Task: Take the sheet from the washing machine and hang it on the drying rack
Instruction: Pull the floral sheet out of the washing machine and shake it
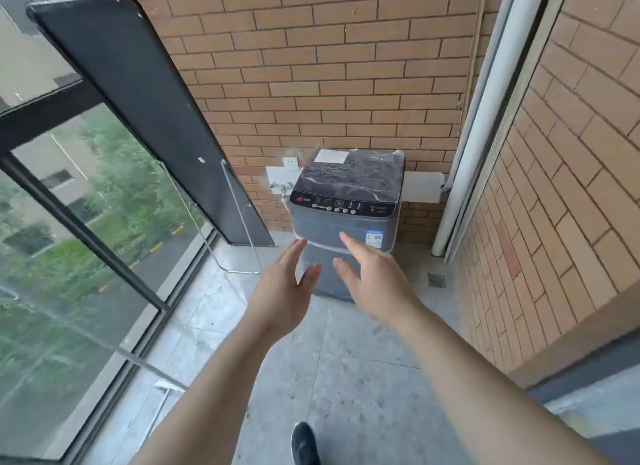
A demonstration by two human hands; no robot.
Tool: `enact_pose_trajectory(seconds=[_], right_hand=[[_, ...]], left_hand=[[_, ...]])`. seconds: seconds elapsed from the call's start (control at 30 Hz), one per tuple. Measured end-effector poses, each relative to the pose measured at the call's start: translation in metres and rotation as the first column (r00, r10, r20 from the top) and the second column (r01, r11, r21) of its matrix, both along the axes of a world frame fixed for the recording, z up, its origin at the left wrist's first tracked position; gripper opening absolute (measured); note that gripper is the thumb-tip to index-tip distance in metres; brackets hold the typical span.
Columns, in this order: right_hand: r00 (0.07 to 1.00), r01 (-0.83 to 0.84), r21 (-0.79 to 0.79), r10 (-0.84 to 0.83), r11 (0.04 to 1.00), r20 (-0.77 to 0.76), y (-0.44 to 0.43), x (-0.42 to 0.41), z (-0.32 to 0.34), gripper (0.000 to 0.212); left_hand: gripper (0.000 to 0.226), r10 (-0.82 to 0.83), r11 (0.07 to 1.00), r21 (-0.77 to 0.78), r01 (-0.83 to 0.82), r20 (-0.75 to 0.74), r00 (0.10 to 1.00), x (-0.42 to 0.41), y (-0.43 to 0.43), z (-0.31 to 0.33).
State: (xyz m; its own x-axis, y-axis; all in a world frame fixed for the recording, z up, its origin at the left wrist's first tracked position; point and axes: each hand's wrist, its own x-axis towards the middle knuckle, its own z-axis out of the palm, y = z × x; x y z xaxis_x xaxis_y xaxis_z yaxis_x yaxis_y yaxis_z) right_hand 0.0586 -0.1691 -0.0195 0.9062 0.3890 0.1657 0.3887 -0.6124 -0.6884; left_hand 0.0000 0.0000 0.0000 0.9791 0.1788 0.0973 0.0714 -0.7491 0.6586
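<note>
A grey top-loading washing machine (346,201) stands against the brick back wall, its dark lid down, so no sheet shows. A metal drying rack (239,222) stands at the left by the window, with thin silver legs and a long dark panel above it. My left hand (287,288) and my right hand (370,281) are both stretched out in front of me with straight fingers. They hold nothing and hang short of the machine's front.
Floor-to-ceiling windows (69,239) run along the left. A brick wall (554,187) and a white pipe (481,118) close the right side. A floor drain (436,279) sits right of the machine. A tap (282,189) and a socket are on the back wall.
</note>
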Motion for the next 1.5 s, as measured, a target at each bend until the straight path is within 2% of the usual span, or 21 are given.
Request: enact_pose_trajectory(seconds=[0.1, 0.37, 0.67, 0.87, 1.03, 1.2, 1.37, 1.5], right_hand=[[0.999, 0.028, -0.036, -0.030, 0.999, -0.029, 0.019, 0.057, -0.016, 0.056], [0.985, 0.071, -0.225, -0.103, 0.972, -0.138, 0.070, 0.206, -0.049, 0.057], [0.944, 0.106, -0.257, -0.178, 0.961, -0.276, 0.093, 0.338, -0.084, 0.054], [0.937, 0.048, -0.277, -0.139, 0.960, -0.319, 0.095, 0.429, -0.122, 0.050], [0.890, -0.040, -0.350, -0.126, 0.936, -0.439, 0.092, 0.496, -0.152, 0.037], [0.860, -0.148, -0.391, -0.076, 0.909, -0.504, 0.099, 0.548, -0.173, 0.044], [0.862, -0.177, -0.475, -0.098, 0.862, -0.498, 0.101, 0.579, -0.188, 0.034], [0.868, -0.182, -0.528, -0.117, 0.830, -0.482, 0.107, 0.598, -0.198, 0.032]], left_hand=[[0.056, -0.030, 0.999, -0.041, 0.028, -0.062, 0.998, 0.061, 0.019, -0.025], [0.059, -0.133, 0.991, -0.028, 0.131, -0.272, 0.953, 0.236, 0.077, -0.071], [0.057, -0.195, 0.981, -0.069, 0.183, -0.412, 0.890, 0.398, 0.093, -0.108], [0.058, -0.173, 0.984, -0.047, 0.172, -0.486, 0.857, 0.479, 0.095, -0.145], [0.057, -0.163, 0.981, -0.007, 0.195, -0.582, 0.797, 0.540, 0.092, -0.163], [0.057, -0.157, 0.977, 0.022, 0.214, -0.606, 0.780, 0.590, 0.098, -0.175], [0.054, -0.211, 0.943, 0.079, 0.324, -0.612, 0.762, 0.624, 0.118, -0.190], [0.055, -0.302, 0.869, 0.144, 0.474, -0.604, 0.737, 0.650, 0.140, -0.213]])
